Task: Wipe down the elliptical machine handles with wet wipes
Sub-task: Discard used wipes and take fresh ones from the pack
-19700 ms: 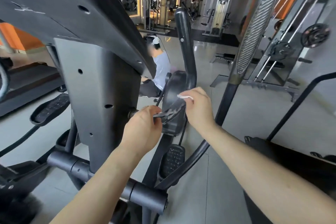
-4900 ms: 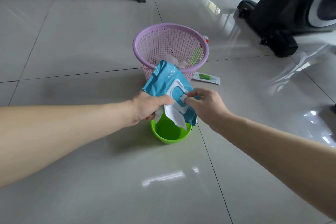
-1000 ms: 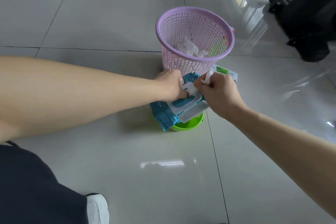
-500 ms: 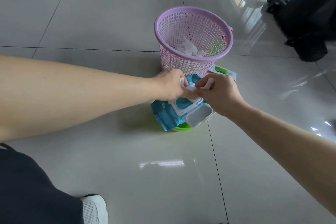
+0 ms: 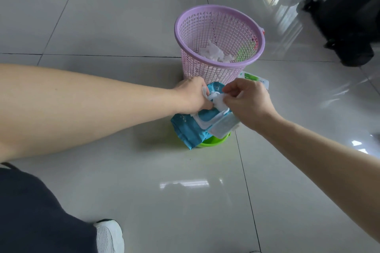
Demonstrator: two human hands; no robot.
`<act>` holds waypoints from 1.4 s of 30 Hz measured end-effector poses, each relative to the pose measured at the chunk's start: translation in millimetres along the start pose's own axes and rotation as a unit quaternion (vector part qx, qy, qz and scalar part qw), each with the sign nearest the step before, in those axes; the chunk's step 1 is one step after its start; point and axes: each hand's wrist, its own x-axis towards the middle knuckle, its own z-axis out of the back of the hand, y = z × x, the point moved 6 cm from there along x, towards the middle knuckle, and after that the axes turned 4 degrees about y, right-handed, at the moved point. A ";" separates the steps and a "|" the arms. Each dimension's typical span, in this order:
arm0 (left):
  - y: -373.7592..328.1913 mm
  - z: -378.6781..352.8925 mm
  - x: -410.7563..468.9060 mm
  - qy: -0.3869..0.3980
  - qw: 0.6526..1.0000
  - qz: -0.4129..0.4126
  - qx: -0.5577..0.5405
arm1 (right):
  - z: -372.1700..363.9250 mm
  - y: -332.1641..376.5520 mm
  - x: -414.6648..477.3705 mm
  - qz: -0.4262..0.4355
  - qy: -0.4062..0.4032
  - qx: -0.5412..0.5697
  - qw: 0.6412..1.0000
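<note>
**Inspector A:** Two hands over a glossy grey tiled floor (image 5: 185, 191), with dark grout lines and glare. Landmark?

**Inspector B:** Round lilac plastic mesh basket (image 5: 197, 72), crumpled white wipes (image 5: 213, 52) inside. Just in front of it, a soft blue wet wipe pack (image 5: 187, 127) lies over a green tub (image 5: 213, 141), its rigid lid flap (image 5: 224, 125) open.

**Inspector A:** Fingers?

**Inspector B:** Left hand (image 5: 191, 96) grips the pack. Right hand (image 5: 248, 102) pinches a white wipe (image 5: 218, 101) at the opening. Black machine base (image 5: 349, 26) stands right of the basket, well apart.

One head-worn wide-angle view, facing down at tiled floor (image 5: 185, 191), left hand (image 5: 191, 96) and right hand (image 5: 248, 102) close mid-frame, pink basket (image 5: 219, 7) just beyond
</note>
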 end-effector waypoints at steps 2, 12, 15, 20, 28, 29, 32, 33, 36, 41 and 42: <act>-0.4 2.1 0.3 -0.002 1.000 -0.002 0.001 | -2.1 -2.1 1.2 -0.005 0.014 -0.009 1.000; -2.7 4.0 -6.2 0.023 0.999 0.000 -0.043 | 2.9 -9.5 4.3 -0.045 0.012 0.003 0.999; -6.7 3.7 -10.2 0.024 0.999 0.003 -0.038 | 7.2 -8.3 4.0 -0.041 0.008 0.029 0.999; -6.5 0.2 -7.4 0.014 1.000 0.006 -0.011 | 13.2 -6.7 0.5 -0.047 -0.020 0.100 0.994; -3.1 -3.1 -1.5 0.024 1.000 0.000 -0.020 | 11.0 -13.0 2.2 -0.065 -0.054 0.094 0.992; -2.2 -3.6 -1.5 0.029 0.999 0.001 -0.024 | 11.0 -14.2 1.9 -0.069 -0.056 0.093 0.992; -0.1 -3.7 -2.3 0.042 0.999 0.009 -0.030 | 11.0 -17.6 2.8 -0.086 -0.068 0.109 0.988; -0.1 -3.9 -2.2 0.043 0.999 0.008 -0.029 | 11.2 -19.0 3.6 -0.092 -0.073 0.120 0.986; -0.9 -5.1 -0.9 0.040 0.999 0.001 -0.022 | 12.0 -23.2 5.8 -0.108 -0.082 0.150 0.979; -1.6 -8.5 0.1 0.018 0.999 -0.007 -0.039 | 5.4 -25.8 9.3 -0.118 -0.050 0.162 0.978; -1.2 -8.9 0.2 0.015 0.999 -0.005 -0.041 | 3.7 -25.3 9.1 -0.118 -0.040 0.162 0.979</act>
